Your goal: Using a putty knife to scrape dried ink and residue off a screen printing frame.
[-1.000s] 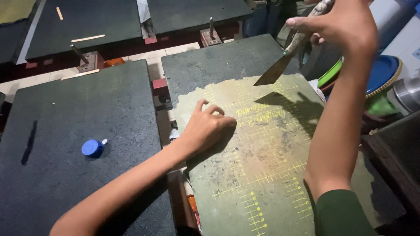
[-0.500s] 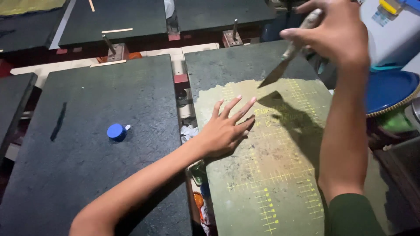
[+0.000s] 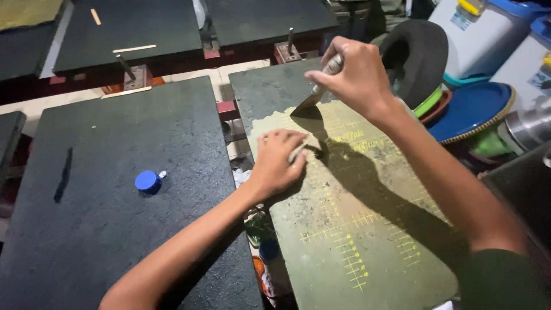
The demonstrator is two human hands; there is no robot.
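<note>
A dark board (image 3: 367, 229) in front of me carries a yellowish coating and yellow grid marks. My right hand (image 3: 356, 74) grips a putty knife (image 3: 317, 93) by its handle, and the blade tip touches the board near its far edge. My left hand (image 3: 278, 163) rests on the board's left part, fingers curled down against the coated surface, just below the blade.
A second dark board (image 3: 115, 189) lies to the left with a small blue cap (image 3: 148, 181) on it. More dark boards (image 3: 138, 28) stand at the back, with thin wooden sticks (image 3: 134, 49). At the right sit a dark tyre-like ring (image 3: 419, 57), a blue plate (image 3: 470, 109) and white-and-blue containers (image 3: 488, 34).
My right hand has come down and left, bringing the knife tip onto the board. My left hand's fingers, spread half a second ago, are now curled.
</note>
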